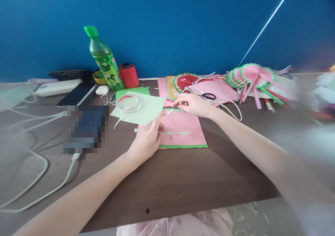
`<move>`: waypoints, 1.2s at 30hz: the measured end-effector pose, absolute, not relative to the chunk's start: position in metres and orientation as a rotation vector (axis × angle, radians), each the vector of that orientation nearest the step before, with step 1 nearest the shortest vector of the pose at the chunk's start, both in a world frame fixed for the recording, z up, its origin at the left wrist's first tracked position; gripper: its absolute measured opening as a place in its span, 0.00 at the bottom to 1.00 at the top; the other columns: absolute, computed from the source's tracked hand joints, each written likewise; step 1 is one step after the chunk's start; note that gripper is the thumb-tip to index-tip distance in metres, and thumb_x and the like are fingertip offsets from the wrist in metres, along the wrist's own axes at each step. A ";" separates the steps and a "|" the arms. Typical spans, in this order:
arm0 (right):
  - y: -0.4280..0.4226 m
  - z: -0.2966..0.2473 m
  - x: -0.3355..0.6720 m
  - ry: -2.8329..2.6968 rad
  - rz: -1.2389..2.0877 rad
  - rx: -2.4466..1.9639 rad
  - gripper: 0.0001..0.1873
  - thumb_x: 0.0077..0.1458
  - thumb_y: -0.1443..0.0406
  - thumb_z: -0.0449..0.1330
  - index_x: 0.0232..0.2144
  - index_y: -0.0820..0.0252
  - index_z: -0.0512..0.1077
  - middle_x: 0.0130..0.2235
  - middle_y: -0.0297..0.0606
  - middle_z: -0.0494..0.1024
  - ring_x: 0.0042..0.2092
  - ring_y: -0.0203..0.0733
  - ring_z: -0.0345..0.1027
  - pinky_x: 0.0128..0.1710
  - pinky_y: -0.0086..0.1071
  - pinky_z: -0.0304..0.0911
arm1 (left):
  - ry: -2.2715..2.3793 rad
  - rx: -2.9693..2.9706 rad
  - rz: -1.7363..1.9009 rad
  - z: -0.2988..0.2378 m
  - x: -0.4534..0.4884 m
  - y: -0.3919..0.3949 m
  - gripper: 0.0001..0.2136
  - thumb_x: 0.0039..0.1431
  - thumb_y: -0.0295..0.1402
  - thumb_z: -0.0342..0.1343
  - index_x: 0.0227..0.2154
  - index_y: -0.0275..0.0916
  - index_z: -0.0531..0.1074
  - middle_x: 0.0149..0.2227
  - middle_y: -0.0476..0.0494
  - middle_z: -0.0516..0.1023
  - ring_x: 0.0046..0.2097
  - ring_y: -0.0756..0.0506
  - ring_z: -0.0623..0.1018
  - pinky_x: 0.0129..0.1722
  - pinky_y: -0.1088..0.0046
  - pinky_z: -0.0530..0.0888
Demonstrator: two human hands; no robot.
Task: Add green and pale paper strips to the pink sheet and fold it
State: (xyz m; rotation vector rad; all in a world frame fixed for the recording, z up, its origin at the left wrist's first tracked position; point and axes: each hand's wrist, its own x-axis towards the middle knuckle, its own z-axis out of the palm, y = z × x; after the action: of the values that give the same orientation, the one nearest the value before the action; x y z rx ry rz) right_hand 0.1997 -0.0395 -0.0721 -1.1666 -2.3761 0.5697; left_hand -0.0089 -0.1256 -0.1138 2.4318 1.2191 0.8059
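Some things are hard for me to see. The right side of the frame is blurry, and I can't make out the pale pile there. Blocks blur the phone [90,127] at the left, so I can't see its screen. Both my arms are cut off by the frame edges. My left hand [148,136] hides part of the pink paper [183,122], which lies on the bench [180,173] in the middle of the frame, with green on its near and far edges.

My left pointing finger is stretched out and the others are curled. My right hand [195,105] has its fingers bent, with the tips close to the left ones. A little white strip [169,111] is between the two hands' fingertips. I can't tell which fingers pinch it, or if they only touch it.

At the upper left, the green bottle [106,66] has its cap on. Its label covers the middle, so I can't tell how full it is. A yellow thing [98,78] is partly hidden behind it. Next to the bottle is a red spool [128,76]. A clear ring [138,105] lies on pale green paper [153,107]. Folded paper fans [255,75] sit at the upper right.
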 end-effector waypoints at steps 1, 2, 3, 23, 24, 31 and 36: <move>-0.039 -0.073 0.200 -2.396 0.580 -1.167 0.11 0.50 0.73 0.53 0.32 0.62 0.74 0.32 0.37 0.70 0.31 0.34 0.60 0.32 0.28 0.52 | 1.220 2.487 0.808 -0.114 -0.008 -0.125 0.34 0.49 0.16 0.41 0.59 0.43 0.41 0.34 0.48 0.69 0.38 0.49 0.70 0.41 0.71 0.68; -0.039 -0.076 0.199 -2.419 0.604 -1.162 0.09 0.50 0.73 0.54 0.31 0.62 0.74 0.32 0.36 0.70 0.31 0.34 0.60 0.31 0.28 0.52 | 1.222 2.533 0.810 -0.114 -0.008 -0.125 0.33 0.49 0.16 0.41 0.59 0.43 0.42 0.34 0.48 0.69 0.38 0.49 0.70 0.41 0.71 0.68; -0.038 -0.079 0.198 -2.440 0.639 -1.154 0.07 0.49 0.72 0.55 0.30 0.62 0.73 0.31 0.36 0.70 0.31 0.34 0.60 0.31 0.28 0.53 | 1.230 2.568 0.813 -0.115 -0.008 -0.125 0.33 0.49 0.17 0.42 0.59 0.42 0.42 0.34 0.48 0.69 0.38 0.48 0.70 0.41 0.70 0.67; -0.077 -0.105 0.241 -2.489 0.386 -0.839 0.12 0.57 0.71 0.50 0.41 0.59 0.70 0.43 0.40 0.70 0.44 0.41 0.62 0.45 0.37 0.58 | 1.449 2.437 0.745 -0.108 -0.007 -0.124 0.28 0.48 0.20 0.44 0.55 0.39 0.50 0.36 0.47 0.68 0.41 0.46 0.68 0.46 0.65 0.64; -0.077 -0.109 0.242 -2.509 0.331 -0.787 0.12 0.57 0.70 0.50 0.41 0.59 0.70 0.42 0.40 0.71 0.45 0.41 0.61 0.46 0.38 0.57 | 1.456 2.428 0.751 -0.108 -0.008 -0.124 0.28 0.47 0.19 0.44 0.54 0.39 0.51 0.36 0.47 0.68 0.42 0.46 0.68 0.45 0.66 0.64; -0.079 -0.120 0.243 -2.378 0.173 -0.791 0.04 0.56 0.67 0.56 0.31 0.62 0.70 0.33 0.40 0.70 0.37 0.40 0.62 0.39 0.36 0.59 | 1.500 2.402 0.728 -0.106 -0.007 -0.124 0.30 0.45 0.18 0.44 0.54 0.39 0.52 0.35 0.48 0.69 0.40 0.46 0.68 0.43 0.67 0.65; -0.075 -0.113 0.239 -2.333 0.486 -0.960 0.04 0.51 0.71 0.57 0.27 0.61 0.65 0.30 0.36 0.67 0.34 0.38 0.60 0.34 0.31 0.58 | 1.532 2.419 0.706 -0.105 -0.006 -0.123 0.30 0.45 0.18 0.45 0.54 0.40 0.52 0.35 0.49 0.70 0.41 0.46 0.68 0.45 0.67 0.64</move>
State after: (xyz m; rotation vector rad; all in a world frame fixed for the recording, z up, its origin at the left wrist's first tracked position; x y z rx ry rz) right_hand 0.2391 -0.0752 -0.1132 -0.9602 -2.3325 0.4862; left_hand -0.0057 -0.1234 -0.1049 2.4191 1.5323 0.7056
